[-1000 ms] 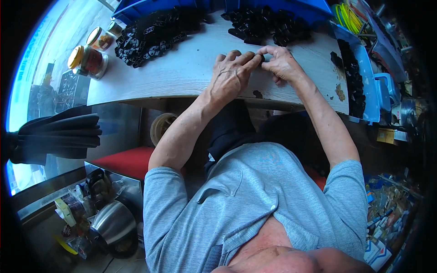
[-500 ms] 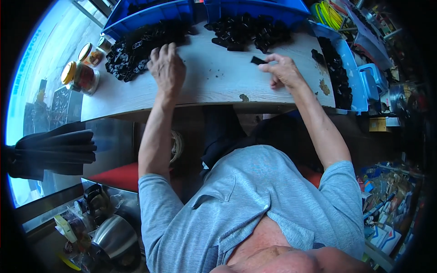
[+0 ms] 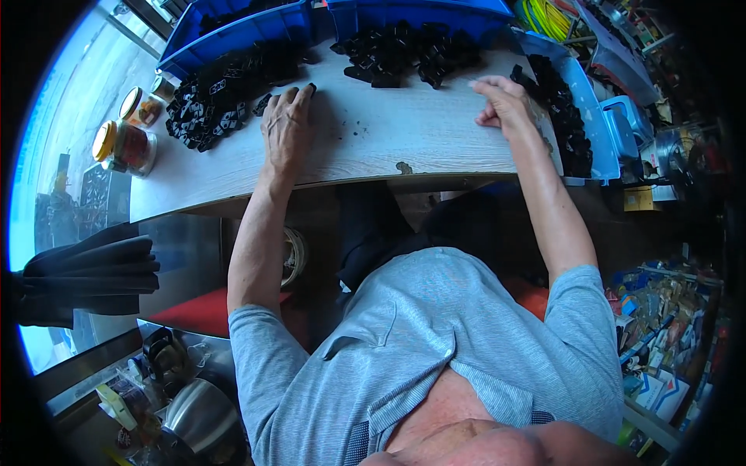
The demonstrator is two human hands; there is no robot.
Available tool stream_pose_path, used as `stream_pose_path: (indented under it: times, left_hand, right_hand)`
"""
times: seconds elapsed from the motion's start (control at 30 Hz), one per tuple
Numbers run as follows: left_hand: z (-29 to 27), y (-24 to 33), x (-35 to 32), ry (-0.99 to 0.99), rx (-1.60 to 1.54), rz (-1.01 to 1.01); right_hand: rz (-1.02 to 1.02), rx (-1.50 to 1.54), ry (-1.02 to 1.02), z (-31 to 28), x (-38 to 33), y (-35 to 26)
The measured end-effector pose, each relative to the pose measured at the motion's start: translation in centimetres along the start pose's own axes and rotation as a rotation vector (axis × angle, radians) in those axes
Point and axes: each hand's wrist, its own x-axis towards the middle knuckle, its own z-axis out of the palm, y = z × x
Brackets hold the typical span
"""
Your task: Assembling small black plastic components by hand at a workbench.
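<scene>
1. Small glossy black plastic pcs [image 3: 206, 109] sit in a heap at the far L of the white wood-grain table [image 3: 420, 128]; a 2nd black heap [image 3: 400, 58] lies at its far middle.
2. L hand [image 3: 286, 124]: on the table, far L, just beside the 1st heap. Fingers bent down; one black pc shows at a fingertip, but can't tell if it's gripped.
3. R hand [image 3: 503, 105]: over the table's R end. Forefinger out, other fingers part curled; released, w/ no pc visible in them.
4. Light-blue plastic tray [image 3: 606, 161] along the table's R edge, w/ lots of black pcs inside.
5. Progress, my read: tray pcs look like a fair batch set aside; both heaps are big, so plenty's left. Can't tell finished pcs from unworked ones at this size.
6. Blue plastic crates [image 3: 241, 43] at the table's far edge, the L one w/ more black stuff in it.
</scene>
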Motion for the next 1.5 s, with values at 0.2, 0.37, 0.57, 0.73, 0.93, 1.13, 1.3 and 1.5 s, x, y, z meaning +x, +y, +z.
stream_pose_path:
  times: [0.2,0.37,0.57,0.73,0.93,1.13,1.3,1.5]
  left_hand:
    - [-0.3,1.8,-0.1,-0.011,-0.064,0.033]
    - [-0.4,4.6,-0.6,0.051,-0.234,0.037]
    - [0.2,8.6,-1.0,0.032,-0.625,-0.188]
    - [0.3,9.3,-1.1,-0.023,-0.811,-0.32]
    - [0.4,9.5,-1.1,-0.051,-0.841,-0.332]
    - [0.0,9.5,-1.4,-0.062,-0.851,-0.319]
    - [0.2,9.4,-1.1,0.025,-0.778,-0.211]
    - [0.6,10.3,0.1,0.067,-0.585,-0.019]
  right_hand:
    - [-0.012,-0.199,-0.076,4.6,-0.2,-1.0]
    - [-0.048,-0.352,-0.085,6.3,-0.3,-1.2]
    - [-0.014,-0.244,-0.223,6.8,-2.2,-1.1]
    - [-0.087,-0.17,-0.252,6.3,-2.6,-0.9]
    - [-0.124,-0.316,-0.339,6.7,-1.9,-1.7]
    - [-0.116,-0.444,-0.283,7.3,-1.7,-1.1]
    - [-0.082,-0.437,-0.277,7.3,-2.5,-1.6]
    - [-0.028,-0.337,-0.344,7.0,-3.0,-1.3]
